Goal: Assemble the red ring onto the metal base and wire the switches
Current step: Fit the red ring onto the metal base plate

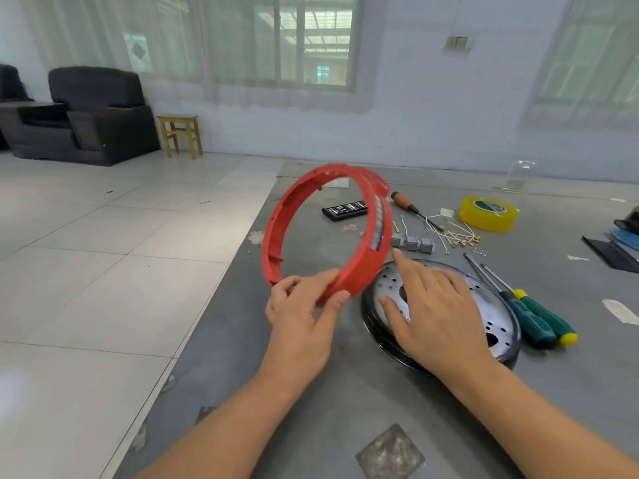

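The left hand (304, 316) is pinching the near bottom edge of the red ring (370, 257) between thumb and curled fingers, holding it tilted up on edge above the grey table (311, 409), with its lower right side just beside the metal base (498, 305). The right hand (432, 305) is lying flat on that base with fingers straight and spread, gripping nothing, index finger pointing toward 11 o'clock. The table's left edge is running from about 7 o'clock up to 12 o'clock, right beside the ring, so there's little table to the left of it, just tiled floor (103, 254). The near part of the table, at 6 o'clock, is showing a worn square patch (390, 452). At 3 o'clock from the base, two green screwdrivers (532, 316) are lying side by side, close to its rim. Out at 1 o'clock there are the grey switches (413, 243), a bunch of loose wires (456, 235), a wooden-handled screwdriver (408, 205) and a yellow tape roll (488, 213). A black bit case (340, 210) is showing through the ring, partly hidden. Across the room at 10 o'clock: a dark armchair (93, 112) and a small wooden stool (181, 134) by the wall. Some dark and blue stuff at the right edge is getting cut off, can't tell what it is.
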### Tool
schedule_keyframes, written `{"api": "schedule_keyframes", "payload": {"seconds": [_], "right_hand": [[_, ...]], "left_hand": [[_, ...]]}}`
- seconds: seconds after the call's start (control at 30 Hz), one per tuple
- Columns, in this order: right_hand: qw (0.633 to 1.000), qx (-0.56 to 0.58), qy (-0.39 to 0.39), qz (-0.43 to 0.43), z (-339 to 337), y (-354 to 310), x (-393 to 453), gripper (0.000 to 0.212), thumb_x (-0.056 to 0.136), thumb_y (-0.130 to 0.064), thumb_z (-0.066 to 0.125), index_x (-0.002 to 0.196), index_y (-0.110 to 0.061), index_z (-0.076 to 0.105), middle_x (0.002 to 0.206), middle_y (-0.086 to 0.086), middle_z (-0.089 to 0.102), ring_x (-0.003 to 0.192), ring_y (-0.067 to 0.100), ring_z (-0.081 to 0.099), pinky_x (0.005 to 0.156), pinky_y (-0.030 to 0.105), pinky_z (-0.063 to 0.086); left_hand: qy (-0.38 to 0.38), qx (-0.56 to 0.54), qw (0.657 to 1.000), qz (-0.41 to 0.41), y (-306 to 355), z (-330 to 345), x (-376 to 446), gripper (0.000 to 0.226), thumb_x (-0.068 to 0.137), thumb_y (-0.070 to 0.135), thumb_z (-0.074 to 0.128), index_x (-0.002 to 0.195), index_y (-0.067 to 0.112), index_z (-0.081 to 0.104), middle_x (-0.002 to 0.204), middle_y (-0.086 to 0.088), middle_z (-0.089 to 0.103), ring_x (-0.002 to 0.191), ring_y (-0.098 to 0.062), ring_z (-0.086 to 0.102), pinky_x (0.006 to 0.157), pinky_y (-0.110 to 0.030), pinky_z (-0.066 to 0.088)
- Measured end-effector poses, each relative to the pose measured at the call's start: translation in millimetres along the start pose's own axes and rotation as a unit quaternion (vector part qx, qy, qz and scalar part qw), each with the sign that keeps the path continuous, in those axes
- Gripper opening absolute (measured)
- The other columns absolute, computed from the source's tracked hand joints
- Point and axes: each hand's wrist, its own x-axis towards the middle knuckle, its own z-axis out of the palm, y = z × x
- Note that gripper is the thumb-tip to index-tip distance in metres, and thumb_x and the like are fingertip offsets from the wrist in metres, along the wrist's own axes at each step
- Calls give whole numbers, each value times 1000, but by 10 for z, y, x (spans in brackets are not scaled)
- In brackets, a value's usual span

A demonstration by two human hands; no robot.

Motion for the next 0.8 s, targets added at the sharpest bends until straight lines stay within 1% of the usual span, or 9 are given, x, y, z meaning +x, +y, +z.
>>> {"api": "schedule_keyframes", "payload": {"seconds": [0.07,0.1,0.2,0.27,0.33,0.5,0.57,0.7,0.8], "right_hand": [[1000,3,4,-10,-2,10,-12,64,93,-43,56,145,-7,53,124,5,70,110,24,67,96,41,49],[1000,4,3,-15,1,17,-16,62,93,-43,56,145,-7,54,127,5,69,111,24,67,97,41,48],[1000,4,-7,-23,33,39,-29,57,95,-43,54,142,-10,57,135,4,66,115,24,66,100,40,46],[1000,9,-15,-24,54,43,-28,55,95,-43,53,140,-12,59,139,3,64,117,24,65,102,41,46],[999,17,-20,-25,71,47,-28,53,95,-42,53,139,-13,60,140,2,63,117,25,65,102,43,46],[999,35,-34,-22,79,62,-22,50,95,-40,57,138,-14,61,142,2,61,120,25,64,102,44,48],[997,50,-52,-25,71,63,-8,53,96,-38,61,142,-15,57,146,2,57,125,25,61,102,43,47],[992,84,-91,-25,33,67,62,62,96,-36,57,155,-27,38,163,-1,33,127,27,57,98,43,51],[995,77,-59,-33,31,87,100,55,95,-24,64,148,-27,49,167,3,23,122,30,59,88,46,56]], "left_hand": [[4,-142,989,-49,52,-24,45,27,93,52,60,113,71,61,117,21,67,121,1,52,105,-13,39],[16,-210,975,-65,83,-40,66,29,93,52,62,117,69,62,121,16,69,119,-1,59,104,-14,43],[28,-428,896,-113,114,-74,115,40,95,43,67,134,35,66,124,7,72,110,-8,66,104,-30,51],[24,-520,841,-148,122,-131,138,36,96,37,62,130,29,69,112,6,73,103,-9,68,100,-33,57],[30,-560,808,-182,103,-202,166,34,94,39,63,127,31,70,98,6,70,96,-10,69,96,-37,60],[19,-605,750,-267,-33,-345,259,27,100,48,60,117,34,75,88,-1,61,85,-21,66,83,-47,62],[-5,-614,742,-270,-119,-408,291,31,103,48,57,128,40,73,84,-1,60,85,-21,65,88,-50,60],[-48,-628,726,-276,-274,-519,340,42,98,48,61,138,37,68,76,-1,58,78,-20,66,89,-54,59],[-71,-631,717,-286,-361,-560,362,42,99,48,63,139,35,68,72,1,54,71,-17,63,92,-55,57]]}}
